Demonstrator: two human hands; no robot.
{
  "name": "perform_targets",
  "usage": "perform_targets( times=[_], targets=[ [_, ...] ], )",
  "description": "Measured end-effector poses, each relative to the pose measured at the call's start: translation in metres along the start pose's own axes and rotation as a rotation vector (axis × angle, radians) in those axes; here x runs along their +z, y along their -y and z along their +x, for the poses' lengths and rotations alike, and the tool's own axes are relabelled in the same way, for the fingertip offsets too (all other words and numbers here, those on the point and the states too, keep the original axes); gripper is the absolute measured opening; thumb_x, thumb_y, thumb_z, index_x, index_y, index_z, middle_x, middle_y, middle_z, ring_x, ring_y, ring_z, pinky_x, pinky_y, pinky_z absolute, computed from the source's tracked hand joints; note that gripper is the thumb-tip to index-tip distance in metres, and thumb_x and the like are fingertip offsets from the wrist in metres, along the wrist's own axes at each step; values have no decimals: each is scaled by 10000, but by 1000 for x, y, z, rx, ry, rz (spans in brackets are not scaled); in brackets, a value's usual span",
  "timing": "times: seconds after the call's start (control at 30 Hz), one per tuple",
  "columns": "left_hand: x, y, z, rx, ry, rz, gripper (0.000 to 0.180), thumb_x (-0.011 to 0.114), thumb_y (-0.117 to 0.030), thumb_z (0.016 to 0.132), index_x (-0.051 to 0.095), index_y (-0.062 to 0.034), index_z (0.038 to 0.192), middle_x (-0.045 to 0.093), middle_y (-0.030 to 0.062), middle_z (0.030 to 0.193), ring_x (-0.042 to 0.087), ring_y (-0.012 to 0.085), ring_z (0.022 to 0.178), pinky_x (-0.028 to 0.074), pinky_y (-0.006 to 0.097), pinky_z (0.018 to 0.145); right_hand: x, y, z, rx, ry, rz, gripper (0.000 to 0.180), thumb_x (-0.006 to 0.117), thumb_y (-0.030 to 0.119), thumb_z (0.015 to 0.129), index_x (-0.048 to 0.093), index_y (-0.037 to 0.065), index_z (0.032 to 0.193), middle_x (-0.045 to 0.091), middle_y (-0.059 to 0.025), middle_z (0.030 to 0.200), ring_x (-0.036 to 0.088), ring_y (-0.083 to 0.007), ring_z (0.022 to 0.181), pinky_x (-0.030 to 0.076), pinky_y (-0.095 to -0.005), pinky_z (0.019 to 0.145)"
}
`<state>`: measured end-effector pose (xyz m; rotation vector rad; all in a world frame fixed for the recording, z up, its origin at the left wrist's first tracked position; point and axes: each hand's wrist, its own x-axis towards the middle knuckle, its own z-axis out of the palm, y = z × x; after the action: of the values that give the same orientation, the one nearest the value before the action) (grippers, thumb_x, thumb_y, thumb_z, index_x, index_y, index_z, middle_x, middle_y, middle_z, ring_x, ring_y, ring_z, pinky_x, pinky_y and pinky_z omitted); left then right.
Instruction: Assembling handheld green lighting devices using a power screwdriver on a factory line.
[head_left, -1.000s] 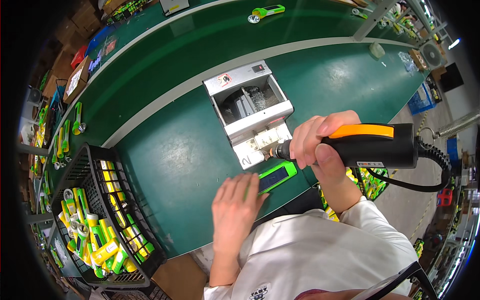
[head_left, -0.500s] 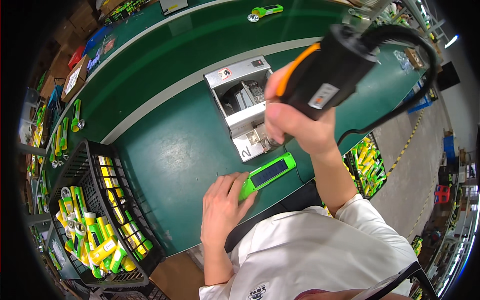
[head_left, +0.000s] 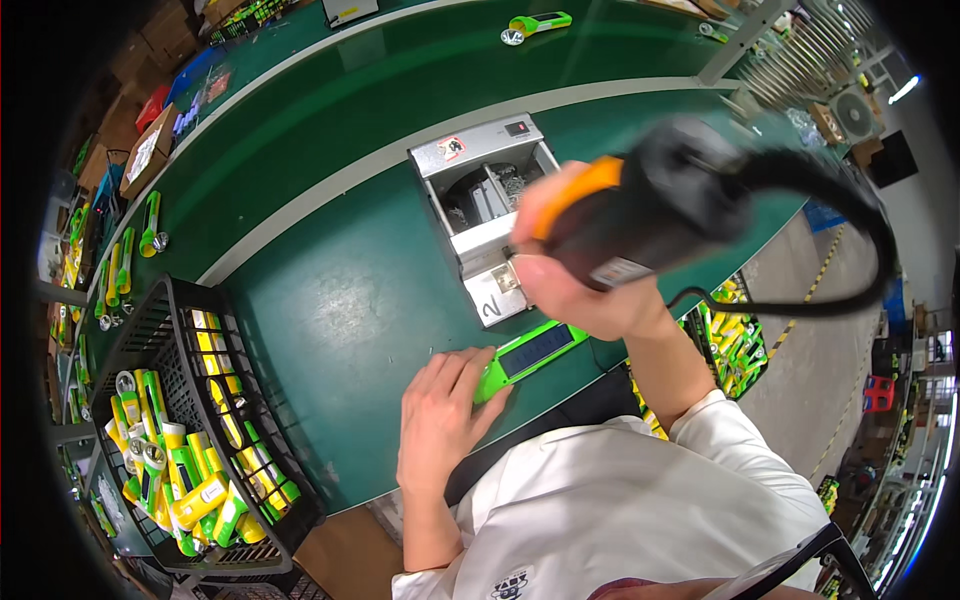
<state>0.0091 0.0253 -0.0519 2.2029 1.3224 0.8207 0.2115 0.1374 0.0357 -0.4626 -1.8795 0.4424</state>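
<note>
Since the earlier frame, the right hand point(head_left: 595, 305) has come away from the metal feeder box and nearer the wearer, with the power driver point(head_left: 640, 225) in its grip; the left hand point(head_left: 438, 415) shows little change. Right fingers: clenched around the black-and-orange driver, which is blurred. Its tip is hidden by the hand, so contact with the work cannot be confirmed. Left fingers: grasping the near left end of the green casing point(head_left: 535, 352), thumb on the wearer's side. This casing lies on the surface point(head_left: 330, 370) between the two hands, dark panel upward, its far end partly covered by the right hand. Just beyond the right fingers stands the metal feeder box point(head_left: 487, 236), with loose screws inside. A black cable point(head_left: 840, 303) loops out to the right of the right fingers. Further right and lower, a heap of green-and-yellow torches point(head_left: 735, 345) is seen. Well left of the left fingers, a black crate point(head_left: 207, 400) holds more torches. Far beyond both hands lies a single torch point(head_left: 540, 23).
</note>
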Motion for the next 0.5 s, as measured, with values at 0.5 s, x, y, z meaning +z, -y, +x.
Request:
perform_targets(
  times=[0.5],
  targets=[
    [19, -8, 15, -28, -5, -117, 400, 853, -131, 754, 699, -1, 1098, 702, 130, 1069, 654, 331, 974, 538, 430, 852, -4, 29, 10, 699, -140, 747, 187, 691, -13, 815, 565, -34, 951, 561, -60, 622, 521, -122, 437, 444, -285, 438]
  ],
)
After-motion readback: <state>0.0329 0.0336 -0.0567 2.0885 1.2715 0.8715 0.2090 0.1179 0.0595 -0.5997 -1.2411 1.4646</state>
